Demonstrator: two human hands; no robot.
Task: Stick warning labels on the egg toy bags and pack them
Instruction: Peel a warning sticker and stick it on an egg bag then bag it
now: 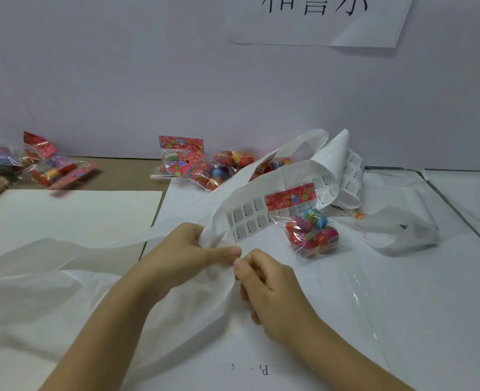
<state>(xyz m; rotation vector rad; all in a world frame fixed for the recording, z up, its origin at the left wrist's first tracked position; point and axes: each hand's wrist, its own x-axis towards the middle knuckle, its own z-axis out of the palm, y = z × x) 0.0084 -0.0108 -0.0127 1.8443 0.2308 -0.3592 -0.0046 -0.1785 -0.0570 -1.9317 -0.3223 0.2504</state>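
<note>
A long white strip of warning labels [275, 204] curls across the table's middle, its far end rolled up near the wall. My left hand [188, 249] grips the strip's near end, thumb on top. My right hand [264, 280] pinches the strip's edge right beside the left thumb. One clear egg toy bag [309, 230] with a red flowered header lies on the table just beyond the strip, to the right of my hands. Several more egg toy bags [205, 167] are piled near the wall in the middle, and others [47, 165] at the far left.
Peeled white backing paper [50, 272] trails left under my left arm. A white sheet [64, 215] lies on brown cardboard at left. A crumpled clear plastic bag [408, 235] sits at right. A printed paper sign [317, 21] hangs on the wall.
</note>
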